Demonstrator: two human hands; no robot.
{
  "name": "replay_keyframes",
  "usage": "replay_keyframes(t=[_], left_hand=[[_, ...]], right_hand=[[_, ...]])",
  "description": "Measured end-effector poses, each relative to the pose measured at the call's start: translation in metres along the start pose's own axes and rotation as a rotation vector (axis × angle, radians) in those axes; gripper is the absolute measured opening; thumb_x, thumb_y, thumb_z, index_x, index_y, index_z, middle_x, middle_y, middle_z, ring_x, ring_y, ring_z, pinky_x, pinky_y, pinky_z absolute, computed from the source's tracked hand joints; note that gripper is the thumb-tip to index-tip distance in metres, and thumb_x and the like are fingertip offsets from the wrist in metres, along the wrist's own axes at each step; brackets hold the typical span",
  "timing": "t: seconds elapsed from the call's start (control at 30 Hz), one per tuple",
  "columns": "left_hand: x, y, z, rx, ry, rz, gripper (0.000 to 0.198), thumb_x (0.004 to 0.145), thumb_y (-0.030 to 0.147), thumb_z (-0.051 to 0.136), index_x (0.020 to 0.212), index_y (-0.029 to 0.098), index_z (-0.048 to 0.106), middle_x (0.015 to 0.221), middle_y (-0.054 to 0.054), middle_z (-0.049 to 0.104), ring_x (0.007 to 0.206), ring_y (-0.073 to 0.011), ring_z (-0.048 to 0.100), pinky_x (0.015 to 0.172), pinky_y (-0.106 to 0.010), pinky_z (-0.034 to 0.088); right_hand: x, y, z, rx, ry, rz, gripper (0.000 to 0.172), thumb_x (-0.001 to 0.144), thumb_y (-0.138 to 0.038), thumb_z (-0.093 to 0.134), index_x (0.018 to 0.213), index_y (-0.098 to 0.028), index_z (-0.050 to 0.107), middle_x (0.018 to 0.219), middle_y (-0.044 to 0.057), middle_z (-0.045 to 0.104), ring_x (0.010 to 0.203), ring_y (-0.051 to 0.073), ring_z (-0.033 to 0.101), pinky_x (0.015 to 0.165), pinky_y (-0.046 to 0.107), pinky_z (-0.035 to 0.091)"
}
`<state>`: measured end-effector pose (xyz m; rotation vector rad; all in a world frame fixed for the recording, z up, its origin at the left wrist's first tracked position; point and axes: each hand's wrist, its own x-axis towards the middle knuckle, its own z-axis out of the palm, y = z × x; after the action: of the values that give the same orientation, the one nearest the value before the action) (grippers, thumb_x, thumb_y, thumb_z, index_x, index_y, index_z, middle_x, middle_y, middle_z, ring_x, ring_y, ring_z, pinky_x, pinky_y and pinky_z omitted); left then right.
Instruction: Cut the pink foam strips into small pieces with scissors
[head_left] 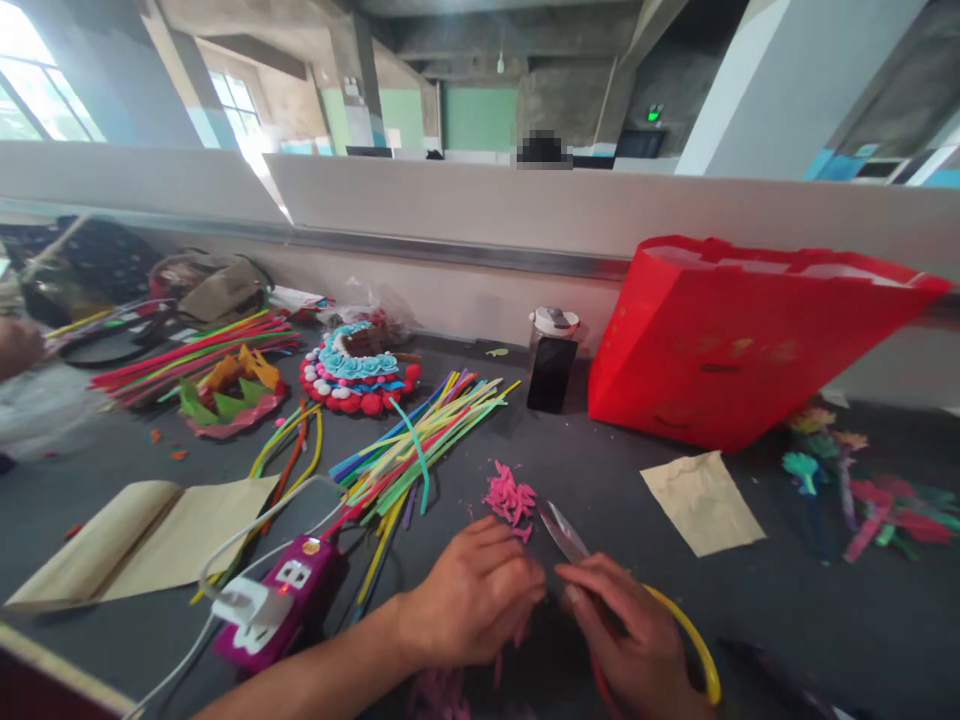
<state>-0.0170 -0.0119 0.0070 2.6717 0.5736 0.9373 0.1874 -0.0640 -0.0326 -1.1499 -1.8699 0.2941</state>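
Head view: the right hand (637, 640) is wrapping closed around the yellow-looped handle of the scissors (564, 532) at the near middle. Their long axis is running far-left, with the tips pointing at the pink cuttings (510, 497). The left hand (476, 590) is curling its fingers at the blades' base, and what they are pinching is hidden. The wrists are running out of frame. Bare table (600, 470) is lying open toward the tan paper (701, 500) on the right, while the power strip (281, 600) is crowding in from the left.

On the table (600, 470), the scissors (564, 535) are near, between the left hand (472, 590) and the right hand (637, 640). Just farther lies a pile of cut pieces (510, 497); left of it, a bundle of stems (420, 440). Far right stands the bag (720, 340), the bottle (553, 360) at its left.
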Motion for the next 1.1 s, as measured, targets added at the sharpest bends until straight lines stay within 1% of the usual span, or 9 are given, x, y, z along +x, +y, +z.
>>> replay_keyframes(t=[0.17, 0.37, 0.43, 0.6, 0.67, 0.8, 0.9, 1.0, 1.1], left_hand=[[0.001, -0.006, 0.002, 0.047, -0.053, 0.065, 0.008, 0.085, 0.016, 0.049, 0.089, 0.016, 0.056, 0.068, -0.004, 0.059, 0.065, -0.0161, 0.050, 0.062, -0.031, 0.037], [0.000, -0.005, 0.003, -0.215, 0.049, -0.164, 0.016, 0.086, 0.013, 0.052, 0.099, 0.019, 0.058, 0.093, -0.008, 0.064, 0.081, -0.0169, 0.058, 0.073, -0.030, 0.045], [0.001, -0.003, 0.003, -0.328, 0.068, -0.313, 0.013, 0.087, 0.014, 0.052, 0.096, 0.020, 0.059, 0.090, -0.006, 0.064, 0.080, -0.0156, 0.060, 0.072, -0.028, 0.046], [0.003, 0.003, 0.007, -0.735, 0.168, -0.931, 0.013, 0.089, 0.031, 0.052, 0.085, 0.020, 0.057, 0.067, 0.002, 0.060, 0.054, -0.0103, 0.054, 0.051, -0.021, 0.043], [0.002, 0.003, 0.010, -0.881, 0.209, -1.034, 0.015, 0.086, 0.034, 0.056, 0.087, 0.019, 0.057, 0.068, 0.002, 0.060, 0.054, -0.0100, 0.054, 0.051, -0.021, 0.043], [0.001, -0.001, 0.013, -1.021, 0.289, -1.055, 0.018, 0.083, 0.030, 0.062, 0.095, 0.018, 0.058, 0.074, 0.000, 0.064, 0.059, -0.0093, 0.057, 0.059, -0.020, 0.044], [0.001, -0.007, 0.012, -1.126, 0.356, -1.080, 0.017, 0.082, 0.027, 0.064, 0.093, 0.017, 0.058, 0.076, -0.001, 0.065, 0.061, -0.0097, 0.058, 0.061, -0.021, 0.045], [0.000, -0.010, 0.012, -1.244, 0.401, -1.088, 0.016, 0.079, 0.025, 0.066, 0.090, 0.016, 0.058, 0.079, -0.003, 0.066, 0.065, -0.0109, 0.060, 0.064, -0.022, 0.046], [-0.001, -0.009, 0.015, -1.355, 0.411, -1.095, 0.017, 0.077, 0.023, 0.069, 0.087, 0.015, 0.058, 0.080, -0.004, 0.067, 0.065, -0.0112, 0.062, 0.065, -0.022, 0.047]], right_hand=[[0.004, 0.000, -0.006, -0.027, -0.062, -0.025, 0.021, 0.090, -0.018, 0.051, 0.106, -0.025, 0.062, 0.086, 0.003, 0.069, 0.078, 0.017, 0.065, 0.068, 0.028, 0.053], [0.009, 0.007, -0.020, -0.126, -0.127, -0.065, 0.028, 0.089, -0.014, 0.048, 0.112, -0.023, 0.061, 0.083, 0.004, 0.069, 0.078, 0.017, 0.064, 0.070, 0.031, 0.053], [0.010, 0.009, -0.023, -0.153, -0.152, -0.084, 0.029, 0.089, -0.015, 0.049, 0.114, -0.024, 0.061, 0.081, 0.003, 0.069, 0.079, 0.018, 0.064, 0.071, 0.033, 0.053], [0.012, 0.014, -0.025, -0.187, -0.102, -0.025, 0.030, 0.087, -0.012, 0.051, 0.114, -0.023, 0.061, 0.080, 0.003, 0.069, 0.078, 0.017, 0.062, 0.071, 0.031, 0.052], [0.014, 0.017, -0.024, -0.206, -0.073, 0.014, 0.027, 0.088, -0.014, 0.051, 0.111, -0.022, 0.063, 0.081, 0.004, 0.068, 0.077, 0.016, 0.062, 0.071, 0.030, 0.051], [0.017, 0.021, -0.025, -0.305, -0.056, 0.111, 0.021, 0.090, -0.019, 0.049, 0.104, -0.020, 0.065, 0.086, 0.004, 0.069, 0.078, 0.015, 0.064, 0.074, 0.029, 0.050], [0.012, 0.019, -0.036, -0.432, -0.112, 0.266, 0.020, 0.091, -0.025, 0.050, 0.104, -0.021, 0.065, 0.093, 0.002, 0.070, 0.081, 0.016, 0.065, 0.076, 0.029, 0.050], [-0.006, 0.014, -0.050, -0.495, -0.162, 0.364, 0.024, 0.091, -0.033, 0.051, 0.109, -0.022, 0.062, 0.093, 0.002, 0.069, 0.083, 0.017, 0.065, 0.076, 0.030, 0.051], [-0.034, 0.010, -0.055, -0.529, -0.270, 0.329, 0.037, 0.088, -0.041, 0.054, 0.119, -0.020, 0.056, 0.105, 0.006, 0.066, 0.094, 0.023, 0.062, 0.083, 0.037, 0.050]])
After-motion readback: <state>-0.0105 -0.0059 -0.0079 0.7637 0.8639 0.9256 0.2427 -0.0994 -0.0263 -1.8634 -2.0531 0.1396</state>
